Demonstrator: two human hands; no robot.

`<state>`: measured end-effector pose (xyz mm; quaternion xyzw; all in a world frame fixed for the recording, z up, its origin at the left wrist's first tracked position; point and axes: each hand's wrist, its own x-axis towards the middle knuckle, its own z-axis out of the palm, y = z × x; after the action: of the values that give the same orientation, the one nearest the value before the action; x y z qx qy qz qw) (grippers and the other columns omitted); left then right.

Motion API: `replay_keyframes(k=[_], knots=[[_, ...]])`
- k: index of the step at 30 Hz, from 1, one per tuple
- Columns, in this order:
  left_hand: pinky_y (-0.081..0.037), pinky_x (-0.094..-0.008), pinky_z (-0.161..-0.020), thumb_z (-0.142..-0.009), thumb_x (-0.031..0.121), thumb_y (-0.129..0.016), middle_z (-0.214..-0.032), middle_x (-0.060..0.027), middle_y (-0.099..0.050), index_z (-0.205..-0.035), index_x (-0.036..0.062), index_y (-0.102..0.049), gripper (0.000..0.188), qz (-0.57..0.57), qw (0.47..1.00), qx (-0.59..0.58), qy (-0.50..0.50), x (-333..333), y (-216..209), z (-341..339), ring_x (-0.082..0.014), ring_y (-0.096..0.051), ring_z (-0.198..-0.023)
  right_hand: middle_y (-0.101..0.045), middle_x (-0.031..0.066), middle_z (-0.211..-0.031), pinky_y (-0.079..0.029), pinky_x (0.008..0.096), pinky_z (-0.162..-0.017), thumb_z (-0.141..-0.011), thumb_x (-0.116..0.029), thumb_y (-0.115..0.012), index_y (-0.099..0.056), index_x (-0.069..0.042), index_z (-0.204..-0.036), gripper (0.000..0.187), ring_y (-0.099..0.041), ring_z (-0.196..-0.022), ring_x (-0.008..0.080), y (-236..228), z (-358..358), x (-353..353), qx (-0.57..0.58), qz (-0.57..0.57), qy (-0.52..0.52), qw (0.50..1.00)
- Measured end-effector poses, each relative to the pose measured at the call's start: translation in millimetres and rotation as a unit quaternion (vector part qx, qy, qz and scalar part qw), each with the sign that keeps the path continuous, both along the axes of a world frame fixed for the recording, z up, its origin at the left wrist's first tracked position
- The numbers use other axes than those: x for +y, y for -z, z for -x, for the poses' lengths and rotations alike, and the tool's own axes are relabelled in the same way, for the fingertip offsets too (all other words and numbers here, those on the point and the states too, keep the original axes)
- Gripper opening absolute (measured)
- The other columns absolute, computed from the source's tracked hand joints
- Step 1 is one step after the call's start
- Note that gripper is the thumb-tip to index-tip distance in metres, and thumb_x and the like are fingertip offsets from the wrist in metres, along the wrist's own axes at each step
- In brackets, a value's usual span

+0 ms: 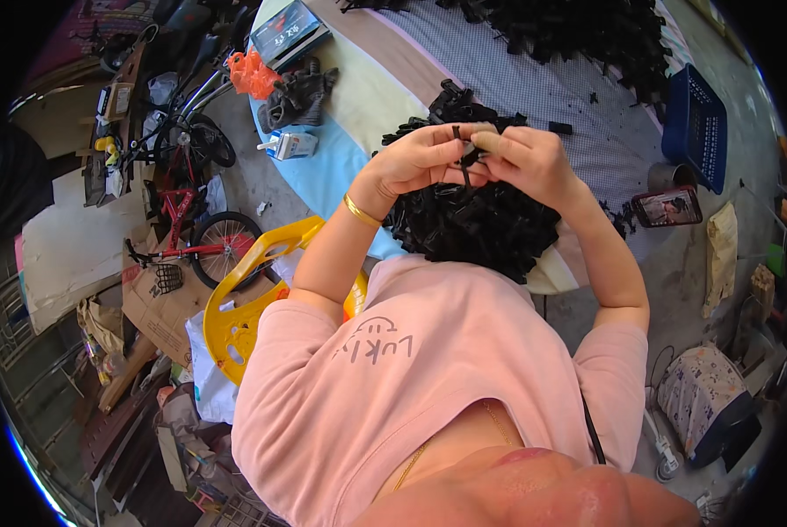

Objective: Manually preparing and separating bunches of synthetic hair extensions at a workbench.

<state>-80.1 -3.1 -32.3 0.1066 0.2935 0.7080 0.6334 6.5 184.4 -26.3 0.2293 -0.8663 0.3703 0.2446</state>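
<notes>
Both hands meet above a heap of small black pieces (472, 228) piled on the cloth-covered table in front of me. My left hand (420, 160) wears a gold bangle at the wrist and pinches a small black strip-like piece (465, 167). From the other side, the fingers of my right hand (534, 162) close on the same piece. Its exact kind is too small to make out, and fingertips hide part of it. The heap spreads beneath and beyond my hands, with one loose black piece (560, 128) at its far right.
A larger black heap (578, 35) lies at the far side. A blue basket (694, 127) and a phone (666, 208) showing a picture are at right. A carton (290, 145), dark cloth (298, 97) and orange bag (253, 74) lie left. Beside me stands a yellow chair (231, 334); a red bicycle (178, 211) is farther left.
</notes>
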Motion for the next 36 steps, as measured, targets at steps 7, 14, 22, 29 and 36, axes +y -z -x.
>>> replay_keyframes(k=[7, 14, 22, 29, 36], knots=[[-0.047, -0.0361, -0.088, -0.079, 0.009, -0.063, -0.111, -0.0189, -0.054, -0.119, 0.0002, -0.043, 0.046, 0.032, 0.999, 0.042, -0.008, 2, -9, -12, -0.0263, -0.059, -0.097, -0.050, 0.0018, -0.062, -0.039, 0.0236, -0.044, -0.067, 0.004, -0.065, -0.061, -0.003, -0.094, 0.028, -0.047, -0.050, 0.0101, -20, -28, -6, -0.085, 0.063, 0.065, 0.992], [-0.049, -0.0271, -0.079, -0.076, -0.004, -0.062, -0.105, -0.0103, -0.057, -0.109, 0.0033, -0.048, 0.036, 0.101, 0.947, 0.231, -0.199, 5, -22, -35, -0.0166, -0.059, -0.092, -0.053, -0.0030, -0.069, -0.035, 0.0155, -0.054, -0.089, -0.010, -0.049, -0.060, 0.000, -0.098, 0.017, -0.045, -0.061, 0.0023, -17, -38, -26, -0.335, 0.385, 0.062, 0.858], [-0.045, -0.0278, -0.089, -0.080, -0.005, -0.057, -0.117, -0.0095, -0.053, -0.116, 0.0002, -0.045, 0.039, 0.111, 0.909, 0.346, -0.206, 4, -32, -49, -0.0147, -0.054, -0.103, -0.054, -0.0031, -0.065, -0.035, 0.0160, -0.050, -0.087, -0.013, -0.054, -0.061, 0.000, -0.095, 0.017, -0.045, -0.057, 0.0017, -15, -37, -37, -0.365, 0.397, 0.083, 0.838], [-0.043, -0.0291, -0.092, -0.081, -0.006, -0.054, -0.118, -0.0098, -0.051, -0.120, -0.0009, -0.043, 0.041, 0.103, 0.903, 0.370, -0.193, 1, -36, -52, -0.0159, -0.052, -0.107, -0.054, -0.0032, -0.063, -0.037, 0.0169, -0.050, -0.086, -0.014, -0.056, -0.062, 0.000, -0.091, 0.016, -0.046, -0.056, 0.0018, -24, -42, -37, -0.363, 0.413, 0.070, 0.832], [-0.038, -0.0267, -0.094, -0.082, -0.009, -0.047, -0.124, -0.0096, -0.046, -0.127, -0.0025, -0.037, 0.047, 0.132, 0.867, 0.460, -0.140, -1, -45, -56, -0.0138, -0.046, -0.113, -0.054, -0.0032, -0.063, -0.036, 0.0168, -0.049, -0.086, -0.014, -0.056, -0.061, 0.000, -0.091, 0.015, -0.046, -0.056, 0.0020, -28, -47, -40, -0.358, 0.410, 0.070, 0.836]])
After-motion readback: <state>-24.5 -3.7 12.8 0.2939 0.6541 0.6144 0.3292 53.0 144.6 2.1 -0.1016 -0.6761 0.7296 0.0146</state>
